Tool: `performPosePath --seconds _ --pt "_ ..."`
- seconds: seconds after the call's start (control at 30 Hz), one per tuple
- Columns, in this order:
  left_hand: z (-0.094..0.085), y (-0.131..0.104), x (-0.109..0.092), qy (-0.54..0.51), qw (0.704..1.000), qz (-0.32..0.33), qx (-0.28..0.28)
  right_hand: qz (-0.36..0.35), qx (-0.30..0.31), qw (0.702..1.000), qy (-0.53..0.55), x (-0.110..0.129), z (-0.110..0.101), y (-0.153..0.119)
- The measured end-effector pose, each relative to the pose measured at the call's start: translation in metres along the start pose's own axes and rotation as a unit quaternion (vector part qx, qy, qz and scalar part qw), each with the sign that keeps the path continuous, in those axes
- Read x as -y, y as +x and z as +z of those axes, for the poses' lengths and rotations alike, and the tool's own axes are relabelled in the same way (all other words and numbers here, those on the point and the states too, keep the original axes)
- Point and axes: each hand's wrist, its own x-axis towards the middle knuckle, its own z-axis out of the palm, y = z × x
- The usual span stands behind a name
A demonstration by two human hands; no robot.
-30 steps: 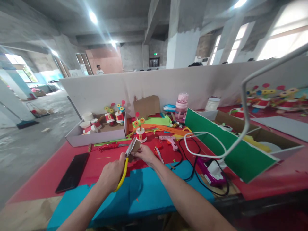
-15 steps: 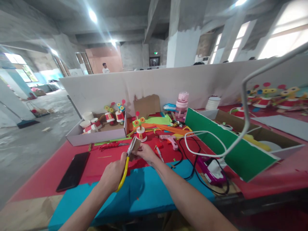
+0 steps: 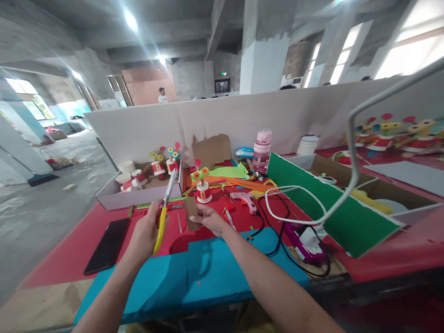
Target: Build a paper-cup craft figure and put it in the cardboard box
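My left hand (image 3: 144,231) grips yellow-handled scissors (image 3: 163,210), blades pointing up and away, clear of the cardboard. My right hand (image 3: 210,219) pinches a small brown cardboard piece (image 3: 190,213) held upright above the red table cover (image 3: 69,252). A thin sliver (image 3: 179,223) lies on the red cover between the two hands. Beneath my forearms lies a blue foam sheet (image 3: 197,282).
A black phone (image 3: 108,244) lies at the left. Paper-cup figures stand in a white box (image 3: 138,194) and one figure (image 3: 202,185) just beyond my hands. A pink glue gun (image 3: 244,200), cables, a purple device (image 3: 305,247), a green-sided box (image 3: 329,208) and a pink bottle (image 3: 262,150) are on the right.
My left hand pulled the scissors left, away from the cardboard they were cutting. The right hand keeps the cardboard piece, now seen flat and upright. A thin offcut now lies between the hands.
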Motion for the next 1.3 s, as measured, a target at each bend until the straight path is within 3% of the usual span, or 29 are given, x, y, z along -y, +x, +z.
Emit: performPosePath --seconds 0.13,0.23,0.33,0.5,0.63,0.7,0.83,0.97,1.1,1.3 --pt "-0.005 0.014 -0.002 -0.102 0.993 0.057 0.015 0.039 0.084 0.994 -0.059 0.001 0.003 -0.007" --pt "0.001 0.016 -0.006 -0.098 0.993 0.036 0.057 0.04 0.098 0.986 -0.133 -0.002 0.002 -0.009" --pt "0.009 0.01 -0.005 -0.108 0.992 -0.011 0.06 -0.018 0.063 0.987 -0.147 0.0 -0.002 -0.006" --pt "0.033 0.0 -0.005 -0.307 0.947 -0.096 -0.012 -0.079 -0.076 0.994 -0.002 0.006 -0.004 0.002" --pt "0.063 0.0 -0.015 -0.374 0.915 -0.13 -0.077 -0.052 -0.066 0.996 0.024 -0.001 0.001 0.003" --pt "0.073 -0.001 -0.017 -0.377 0.916 -0.119 -0.075 -0.051 -0.06 0.997 0.021 -0.004 0.001 0.004" --pt "0.066 -0.012 -0.008 -0.293 0.953 -0.063 0.042 -0.096 -0.148 0.983 0.047 -0.001 -0.008 0.007" --pt "0.041 -0.027 -0.005 -0.072 0.984 -0.032 0.159 -0.112 -0.213 0.967 0.081 0.006 -0.018 0.011" --pt "0.033 -0.032 -0.016 0.117 0.974 -0.012 0.195 -0.112 -0.195 0.968 0.109 0.01 -0.019 0.01" --pt "0.039 -0.027 -0.026 0.236 0.945 -0.012 0.227 -0.104 -0.168 0.975 0.106 0.011 -0.015 0.007"
